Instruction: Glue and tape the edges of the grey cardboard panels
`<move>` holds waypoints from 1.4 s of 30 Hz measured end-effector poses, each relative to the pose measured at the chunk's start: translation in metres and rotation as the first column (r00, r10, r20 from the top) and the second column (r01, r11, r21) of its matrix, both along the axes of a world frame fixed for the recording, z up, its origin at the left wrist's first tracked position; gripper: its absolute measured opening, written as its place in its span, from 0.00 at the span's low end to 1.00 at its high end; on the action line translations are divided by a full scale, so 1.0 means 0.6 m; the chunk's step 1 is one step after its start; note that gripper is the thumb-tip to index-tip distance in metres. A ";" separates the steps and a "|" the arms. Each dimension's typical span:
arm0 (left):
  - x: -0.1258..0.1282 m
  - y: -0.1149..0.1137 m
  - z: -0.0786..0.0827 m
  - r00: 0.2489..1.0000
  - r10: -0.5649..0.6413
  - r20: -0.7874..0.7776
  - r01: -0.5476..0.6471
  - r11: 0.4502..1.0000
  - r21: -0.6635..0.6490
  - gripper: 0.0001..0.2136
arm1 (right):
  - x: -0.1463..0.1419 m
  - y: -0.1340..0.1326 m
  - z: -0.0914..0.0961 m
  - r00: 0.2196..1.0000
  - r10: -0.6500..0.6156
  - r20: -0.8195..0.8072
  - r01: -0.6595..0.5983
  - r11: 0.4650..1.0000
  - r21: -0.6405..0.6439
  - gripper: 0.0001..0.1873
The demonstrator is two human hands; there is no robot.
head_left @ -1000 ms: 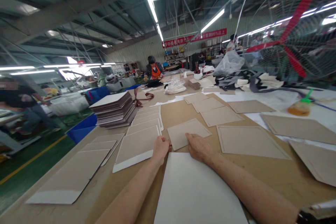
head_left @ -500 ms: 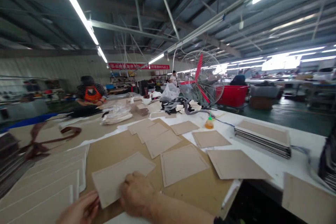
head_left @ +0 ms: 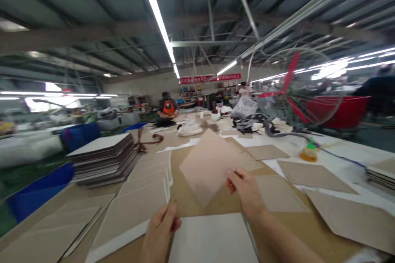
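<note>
My right hand (head_left: 245, 193) pinches a thin beige panel (head_left: 210, 164) at its lower right edge. The panel is raised above the brown sheet on the table, one corner pointing away from me. My left hand (head_left: 163, 226) is closed, thumb against curled fingers, beside the corner of a pale rectangular panel (head_left: 212, 236). Whether anything is between those fingers I cannot make out. Overlapping beige panels with white edges (head_left: 138, 207) lie left of that hand. Under and beyond my right forearm, another beige panel (head_left: 279, 193) rests flat.
A tall stack of panels (head_left: 103, 160) stands at the left. More panels (head_left: 317, 176) are spread at the right, near a small bottle with a green tip (head_left: 309, 152). Behind are a caged fan with red blades (head_left: 291, 90), dark fabric strips (head_left: 253, 123) and a person in an orange apron (head_left: 168, 107).
The view has swung left. The beige panel, earlier low over the table between both hands, is now lifted farther out in my right hand. My left hand is apart from it.
</note>
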State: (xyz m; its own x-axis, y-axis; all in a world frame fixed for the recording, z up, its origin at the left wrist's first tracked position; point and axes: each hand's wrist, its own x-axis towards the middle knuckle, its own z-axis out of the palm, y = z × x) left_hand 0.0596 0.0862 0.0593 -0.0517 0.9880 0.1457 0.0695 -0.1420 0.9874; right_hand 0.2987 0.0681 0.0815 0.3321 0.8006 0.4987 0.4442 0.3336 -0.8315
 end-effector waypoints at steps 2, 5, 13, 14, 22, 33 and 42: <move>-0.002 -0.031 0.002 0.999 0.021 -0.049 -0.018 0.998 0.053 0.24 | 0.009 -0.040 -0.003 0.888 0.084 -0.452 -0.122 0.991 -0.055 0.20; 0.003 -0.069 0.000 0.999 0.034 0.020 -0.035 0.999 0.037 0.20 | 0.005 -0.102 -0.023 0.721 0.067 -0.690 -0.204 0.972 -0.119 0.22; 0.012 -0.093 -0.010 0.987 0.058 0.151 -0.048 0.996 -0.070 0.16 | -0.025 -0.180 -0.092 0.730 -0.034 -0.682 -0.173 0.957 -0.233 0.23; 0.007 -0.091 -0.011 0.979 0.047 0.197 -0.031 0.996 -0.084 0.15 | -0.021 -0.184 -0.100 0.779 -0.033 -0.626 -0.161 0.955 -0.251 0.23; -0.053 -0.096 0.006 0.895 -0.140 0.424 0.221 0.964 -0.149 0.14 | 0.026 -0.197 -0.085 0.797 0.004 -0.605 -0.067 0.994 -0.082 0.29; -0.070 -0.116 0.009 0.913 -0.198 0.356 0.307 0.909 -0.283 0.14 | 0.030 -0.192 -0.046 0.997 -0.034 -0.069 0.024 0.991 -0.135 0.21; -0.068 -0.126 -0.043 1.000 -0.003 -0.013 -0.001 0.956 -0.292 0.25 | 0.039 -0.237 -0.135 0.961 -0.060 0.271 0.136 0.953 -0.271 0.24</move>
State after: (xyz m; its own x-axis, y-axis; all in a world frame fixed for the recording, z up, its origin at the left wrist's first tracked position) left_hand 0.0186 0.0108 0.0333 -0.0511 0.9876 -0.1482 0.0823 0.1521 0.9849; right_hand 0.3222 -0.0740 0.0007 0.3073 0.8912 0.3338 0.6736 0.0441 -0.7378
